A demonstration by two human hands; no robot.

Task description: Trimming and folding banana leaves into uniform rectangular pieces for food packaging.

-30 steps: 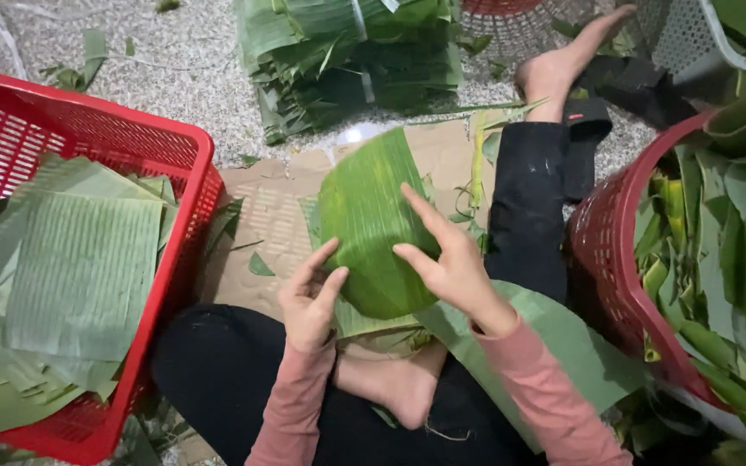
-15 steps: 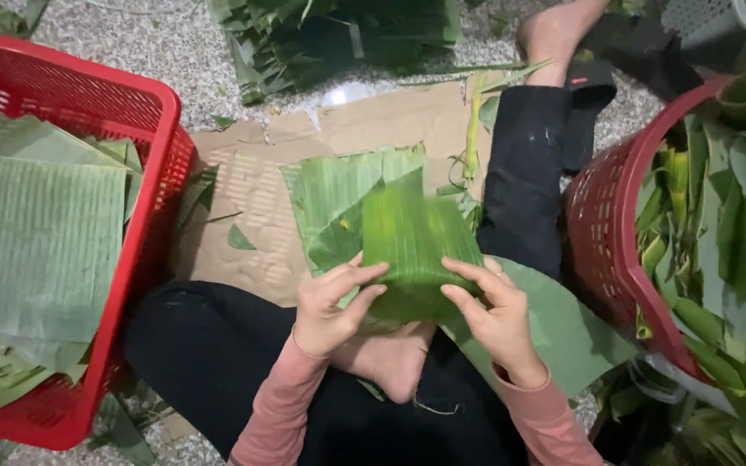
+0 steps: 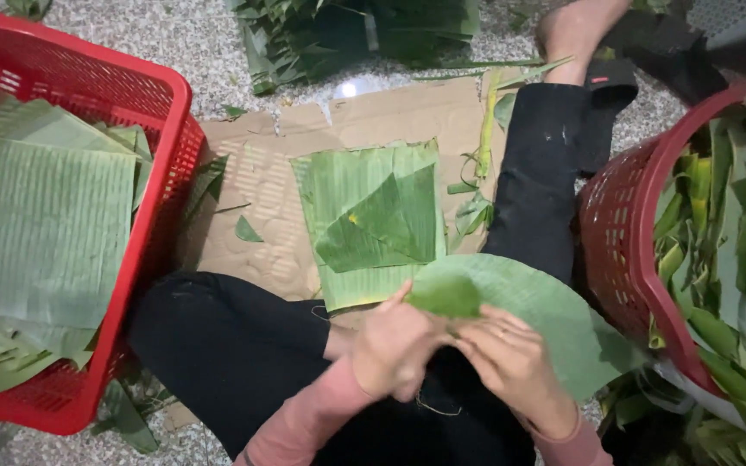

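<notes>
Rounded green leaf (image 3: 511, 311), flat over lap, near edge folded, held in both hands

Pink long sleeves (image 3: 304, 423), snug at wrists. Black trousers (image 3: 235, 345). Thin ring on right hand (image 3: 511, 362). Feet bare.

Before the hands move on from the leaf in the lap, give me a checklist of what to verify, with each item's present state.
1. Both hands on the leaf: ok. The left hand and right hand hold the rounded green leaf over the lap.
2. Grip detail at the folded leaf edge: cannot tell, hands blurred.
3. Cut leaf pieces lying flat on the cardboard: ok.
4. Red basket of stacked flat leaves beside the left leg: ok.
5. Red basket of loose leaves beside the right hand: ok.
</notes>
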